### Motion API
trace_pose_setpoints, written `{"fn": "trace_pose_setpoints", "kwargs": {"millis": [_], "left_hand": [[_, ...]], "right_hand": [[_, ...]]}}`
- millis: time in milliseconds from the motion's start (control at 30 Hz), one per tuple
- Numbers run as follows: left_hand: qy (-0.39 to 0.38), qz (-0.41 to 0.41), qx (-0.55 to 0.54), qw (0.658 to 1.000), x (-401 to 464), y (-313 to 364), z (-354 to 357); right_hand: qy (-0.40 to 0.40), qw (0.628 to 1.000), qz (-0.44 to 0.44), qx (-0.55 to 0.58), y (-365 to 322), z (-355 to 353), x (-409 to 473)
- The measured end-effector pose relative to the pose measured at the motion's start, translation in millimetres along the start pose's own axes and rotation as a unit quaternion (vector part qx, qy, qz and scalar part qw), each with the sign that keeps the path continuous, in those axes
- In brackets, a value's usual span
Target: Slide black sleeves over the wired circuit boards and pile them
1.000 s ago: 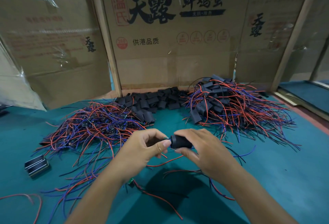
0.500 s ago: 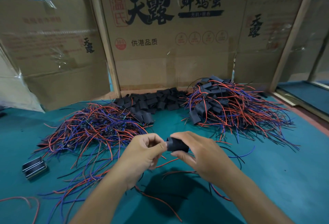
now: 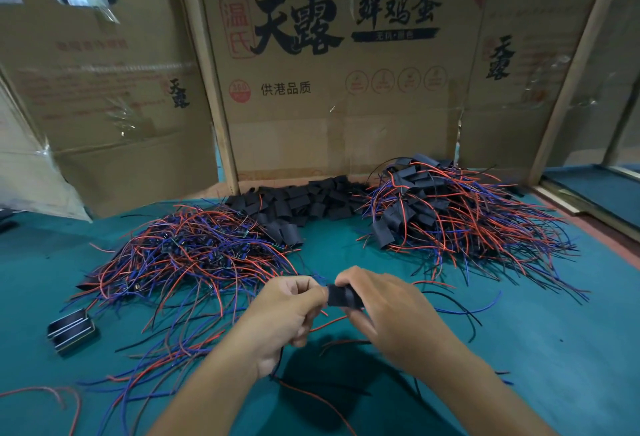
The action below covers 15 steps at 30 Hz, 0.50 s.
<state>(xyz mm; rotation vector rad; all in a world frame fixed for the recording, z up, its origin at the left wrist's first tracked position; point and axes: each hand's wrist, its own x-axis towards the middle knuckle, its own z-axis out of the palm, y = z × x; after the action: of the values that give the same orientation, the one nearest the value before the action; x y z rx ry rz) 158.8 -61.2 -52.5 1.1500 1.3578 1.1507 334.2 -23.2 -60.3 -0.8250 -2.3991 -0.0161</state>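
Note:
My right hand [image 3: 388,311] grips a black sleeve [image 3: 341,295] above the green table, its fingers curled round it. My left hand [image 3: 287,311] pinches the sleeve's left end, where red and dark wires run out under my palms; the board itself is hidden. On the left lies a heap of bare wired boards [image 3: 194,248] with red and blue leads. Behind it sits a row of loose black sleeves [image 3: 298,203]. On the right is the pile of sleeved boards [image 3: 450,217].
Cardboard boxes [image 3: 339,72] wall off the table's back edge, with wooden posts between them. A small black and silver block [image 3: 71,330] lies at the left. Stray wires trail across the green mat [image 3: 536,349] near my hands. A step down runs along the right side.
Both hands have kept the sleeve between them; my left hand's fingers have curled in tighter at the sleeve's left end. The piles have not moved.

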Motion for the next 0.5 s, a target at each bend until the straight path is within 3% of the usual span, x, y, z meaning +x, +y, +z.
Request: {"fn": "trace_pose_setpoints", "kwargs": {"millis": [133, 200, 267, 333, 367, 500], "left_hand": [[0.002, 0.021, 0.005, 1.000, 2, 1, -2], [0.067, 0.076, 0.048, 0.994, 5, 2, -9], [0.162, 0.159, 0.222, 0.948, 9, -3, -18], [0.231, 0.197, 0.430, 0.850, 10, -9, -23], [0.248, 0.199, 0.483, 0.816, 10, -11, -25], [0.235, 0.172, 0.548, 0.784, 18, -21, -26]], "right_hand": [[0.063, 0.998, 0.020, -0.016, 9, -4, 4], [0.089, 0.994, 0.062, -0.018, 25, -13, 14], [0.097, 0.989, 0.107, -0.037, 51, -27, 34], [0.098, 0.982, 0.139, -0.077, 83, -43, 63], [0.103, 0.978, 0.152, -0.101, 99, -51, 78], [0.100, 0.955, 0.211, -0.182, 159, -75, 131]]}}
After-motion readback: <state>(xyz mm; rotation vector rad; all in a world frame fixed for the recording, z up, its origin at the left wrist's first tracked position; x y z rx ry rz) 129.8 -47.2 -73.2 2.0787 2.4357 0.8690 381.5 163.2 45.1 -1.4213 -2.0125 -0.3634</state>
